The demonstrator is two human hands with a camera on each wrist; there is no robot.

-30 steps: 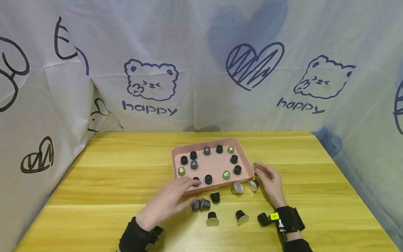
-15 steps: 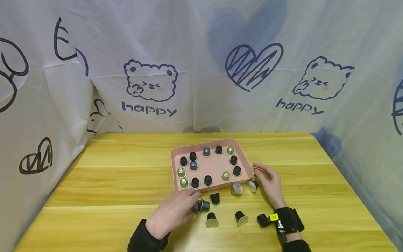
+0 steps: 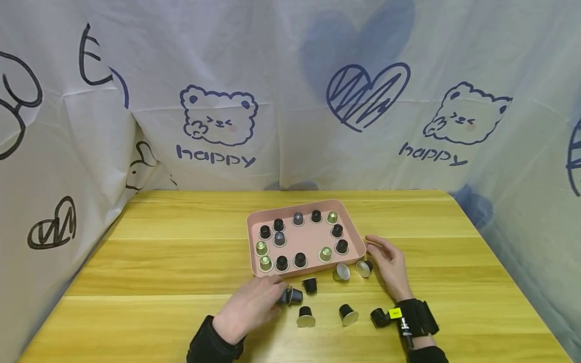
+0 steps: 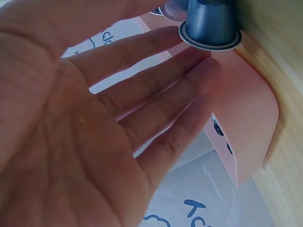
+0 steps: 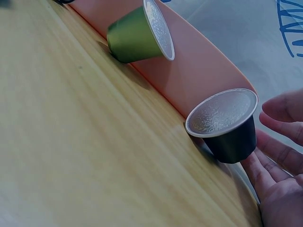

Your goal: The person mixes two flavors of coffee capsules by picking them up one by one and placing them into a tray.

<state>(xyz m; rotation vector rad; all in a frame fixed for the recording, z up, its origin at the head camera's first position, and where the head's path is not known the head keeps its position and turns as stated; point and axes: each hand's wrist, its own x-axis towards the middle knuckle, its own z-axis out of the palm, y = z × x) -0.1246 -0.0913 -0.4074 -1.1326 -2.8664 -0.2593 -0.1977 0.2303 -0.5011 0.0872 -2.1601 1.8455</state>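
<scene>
My left hand [image 3: 255,304] reaches in front of the tray, thumb and index finger at a dark blue coffee capsule [image 4: 211,24], which they pinch near its rim; the thumb tip is out of the left wrist view. A second dark capsule [image 3: 295,296] lies against it. My right hand [image 3: 390,265] rests with relaxed fingers at the right corner of the pink tray [image 3: 303,236]. Close by these fingers, a black capsule [image 5: 232,139] lies tipped over with its silvery lid showing. Next to it along the tray wall leans a green capsule [image 5: 137,38].
Inside the tray, black, blue and green capsules stand lid down around the walls. Loose on the wooden table [image 3: 159,272] in front are black capsules, including one near the tray [image 3: 310,286], one upright [image 3: 306,317], one tilted [image 3: 347,313] and one by the right wrist [image 3: 379,317].
A green capsule now shows in the tray's front left corner, where my left hand was. The left hand has drawn back to the dark blue capsule. The right hand stays put.
</scene>
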